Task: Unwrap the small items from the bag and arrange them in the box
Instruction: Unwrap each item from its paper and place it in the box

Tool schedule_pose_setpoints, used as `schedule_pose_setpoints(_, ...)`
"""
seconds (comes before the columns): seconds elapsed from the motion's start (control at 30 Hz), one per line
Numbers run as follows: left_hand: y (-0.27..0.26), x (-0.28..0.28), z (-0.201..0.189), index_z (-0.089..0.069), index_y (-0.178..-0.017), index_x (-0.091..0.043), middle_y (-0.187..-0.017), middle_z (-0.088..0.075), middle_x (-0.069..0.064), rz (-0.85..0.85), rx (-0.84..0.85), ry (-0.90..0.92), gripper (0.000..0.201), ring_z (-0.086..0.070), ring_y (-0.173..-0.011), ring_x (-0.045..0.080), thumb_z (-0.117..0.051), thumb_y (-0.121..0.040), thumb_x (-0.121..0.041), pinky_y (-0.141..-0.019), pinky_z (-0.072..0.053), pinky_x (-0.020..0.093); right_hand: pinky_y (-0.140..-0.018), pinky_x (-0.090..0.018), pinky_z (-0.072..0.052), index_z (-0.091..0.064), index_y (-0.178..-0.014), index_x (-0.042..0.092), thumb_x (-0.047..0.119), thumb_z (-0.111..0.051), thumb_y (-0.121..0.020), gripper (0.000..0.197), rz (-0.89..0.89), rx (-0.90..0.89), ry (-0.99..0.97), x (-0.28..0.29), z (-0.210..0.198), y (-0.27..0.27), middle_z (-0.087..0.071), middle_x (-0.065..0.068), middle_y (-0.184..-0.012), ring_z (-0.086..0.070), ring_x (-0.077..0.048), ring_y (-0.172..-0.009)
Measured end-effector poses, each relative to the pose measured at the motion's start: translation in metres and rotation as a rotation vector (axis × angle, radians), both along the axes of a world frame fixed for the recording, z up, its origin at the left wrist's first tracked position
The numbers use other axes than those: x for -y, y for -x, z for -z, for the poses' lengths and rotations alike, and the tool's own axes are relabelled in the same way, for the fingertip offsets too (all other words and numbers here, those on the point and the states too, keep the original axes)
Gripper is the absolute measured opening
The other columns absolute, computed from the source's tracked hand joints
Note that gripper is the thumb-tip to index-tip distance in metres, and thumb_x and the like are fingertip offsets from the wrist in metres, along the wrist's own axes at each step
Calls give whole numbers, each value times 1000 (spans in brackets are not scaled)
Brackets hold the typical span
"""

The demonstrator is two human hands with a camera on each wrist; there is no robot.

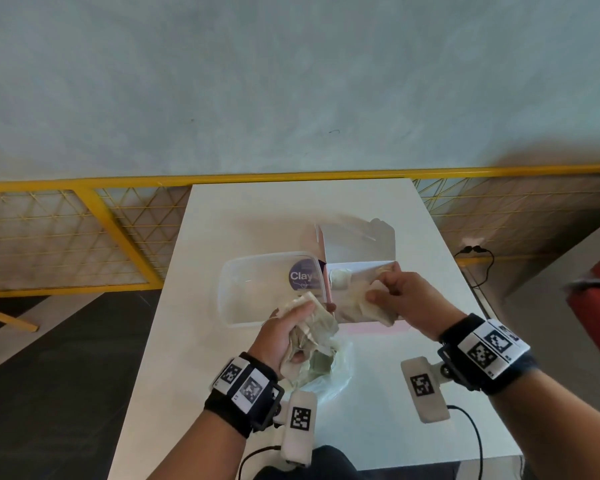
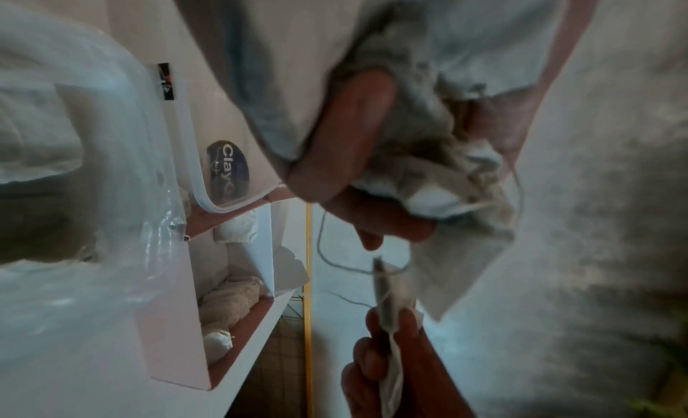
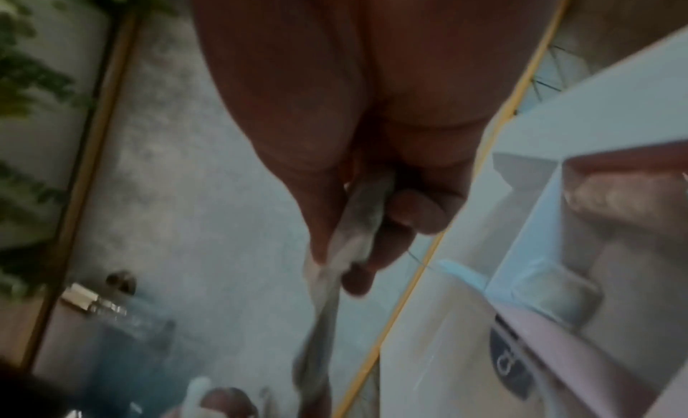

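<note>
My left hand [image 1: 293,329] grips a crumpled bundle of beige paper wrappers [image 1: 317,332] with loose threads, held just above a clear plastic bag [image 1: 331,379] on the table. In the left wrist view the thumb presses into the wrappers [image 2: 443,159]. My right hand [image 1: 387,289] pinches a thin, flat beige sachet [image 1: 378,306] over the open pink-and-white cardboard box [image 1: 368,329]. The sachet [image 3: 353,224] shows edge-on between thumb and fingers. Small white wrapped items [image 2: 231,303] lie inside the box [image 2: 175,321].
A clear plastic container [image 1: 243,289] with a purple "Clay" label stands to the left of the box, touching it. The box lid [image 1: 357,242] stands raised behind. The white table [image 1: 222,216] ends at a yellow mesh railing [image 1: 94,199]. Wrist-camera cables hang at the near edge.
</note>
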State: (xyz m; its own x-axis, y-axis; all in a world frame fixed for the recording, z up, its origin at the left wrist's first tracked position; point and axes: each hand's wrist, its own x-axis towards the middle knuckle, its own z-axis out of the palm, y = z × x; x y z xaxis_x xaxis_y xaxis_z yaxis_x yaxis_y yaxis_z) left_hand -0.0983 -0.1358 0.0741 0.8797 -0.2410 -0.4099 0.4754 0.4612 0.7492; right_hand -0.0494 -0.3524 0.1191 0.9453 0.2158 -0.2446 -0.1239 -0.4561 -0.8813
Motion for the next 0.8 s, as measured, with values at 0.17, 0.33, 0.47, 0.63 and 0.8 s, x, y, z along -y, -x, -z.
schedule_pose_setpoints(0.17,8,14,-6,-63,-92,3,-52,-62,6,194,53,-298,23,-49,-33,12,-58,-90,-19,-33,-28,17,-77,-27,-42,-67,-88,3,27,-69,-82,24,-292,21,379,-12,-13,1,-46,8,-71,-40,-5,-71)
schedule_pose_setpoints(0.33,11,16,-6,-64,-106,2,-56,-64,5,133,24,-335,26,-54,-37,12,-61,-90,-18,-34,-35,15,-68,-10,-42,-69,-93,8,18,-68,-83,14,-194,26,247,-18,-12,5,-48,11,-74,-44,-4,-69)
schedule_pose_setpoints(0.47,8,8,-3,-63,-99,3,-51,-61,7,34,30,-308,21,-50,-32,12,-62,-88,-15,-33,-34,14,-55,-23,-41,-56,-70,-5,12,-72,-79,26,5,-50,-127,-10,2,6,-40,-5,-72,-42,-15,-66)
schedule_pose_setpoints(0.63,6,10,1,-63,-83,-2,-50,-60,8,-28,88,-298,19,-46,-32,14,-66,-84,-21,-34,-32,16,-56,-19,-47,-62,-84,6,6,-69,-79,9,-108,-218,-435,-22,11,17,-64,0,-71,-60,-12,-65)
schedule_pose_setpoints(0.8,2,18,-2,-65,-76,-1,-46,-60,5,-56,172,-332,22,-49,-31,12,-67,-81,-22,-34,-36,17,-66,-24,-53,-65,-95,9,3,-65,-82,14,-149,-244,-407,-36,23,20,-71,-4,-84,-67,-16,-79)
